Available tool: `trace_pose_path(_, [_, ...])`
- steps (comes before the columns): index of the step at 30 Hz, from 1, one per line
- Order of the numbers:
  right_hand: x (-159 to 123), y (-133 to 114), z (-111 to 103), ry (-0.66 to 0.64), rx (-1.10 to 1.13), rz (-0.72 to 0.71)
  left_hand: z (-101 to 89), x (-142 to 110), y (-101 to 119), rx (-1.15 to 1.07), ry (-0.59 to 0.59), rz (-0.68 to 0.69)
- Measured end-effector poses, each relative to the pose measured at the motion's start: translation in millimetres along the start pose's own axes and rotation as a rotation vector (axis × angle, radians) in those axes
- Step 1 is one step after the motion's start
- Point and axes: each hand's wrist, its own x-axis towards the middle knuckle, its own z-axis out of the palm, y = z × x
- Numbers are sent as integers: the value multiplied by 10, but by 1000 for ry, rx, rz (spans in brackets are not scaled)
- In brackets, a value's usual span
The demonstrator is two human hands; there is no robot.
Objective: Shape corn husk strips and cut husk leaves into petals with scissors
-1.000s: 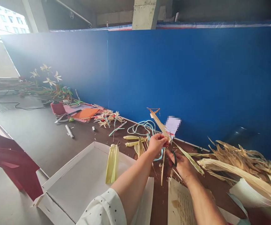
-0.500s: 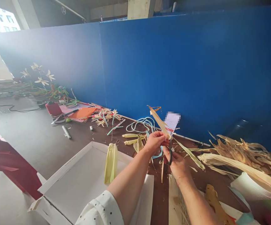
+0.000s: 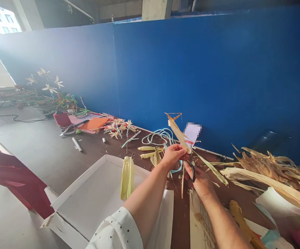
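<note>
My left hand [image 3: 172,155] is closed in a pinch on a long dry corn husk strip [image 3: 178,132] that points up and to the left. My right hand [image 3: 201,180] is closed around dark-handled scissors [image 3: 192,165], whose blades meet the base of the strip just right of my left fingers. Both hands are held over a brown table [image 3: 62,152], close together. A folded pale green husk [image 3: 127,176] lies on the white cardboard tray [image 3: 87,197] to the left of my forearm.
A heap of dry husks [image 3: 269,171] fills the right. Light blue cord [image 3: 160,135], small husk pieces and husk flowers [image 3: 119,127] lie by the blue wall [image 3: 191,69]. Orange paper [image 3: 94,123], scissors and a red case [image 3: 61,119] sit further left.
The hands stay together on the strip; the scissors shifted slightly along its base. The view moved a little, and the strip's tip rose a bit.
</note>
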Motion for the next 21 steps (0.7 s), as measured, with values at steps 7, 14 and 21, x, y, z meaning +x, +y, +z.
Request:
trace_pose_path(7, [-54,-127,5,33,34,40,-23,0,4,-2,19,-16])
trace_pose_path(14, [-63,-165,-11,38,28,58,-31,-17,28,-25,12,-22])
trace_pose_path(21, [-61,-142,-43,-7,33,26,-45,-27,49,-19,17,-6])
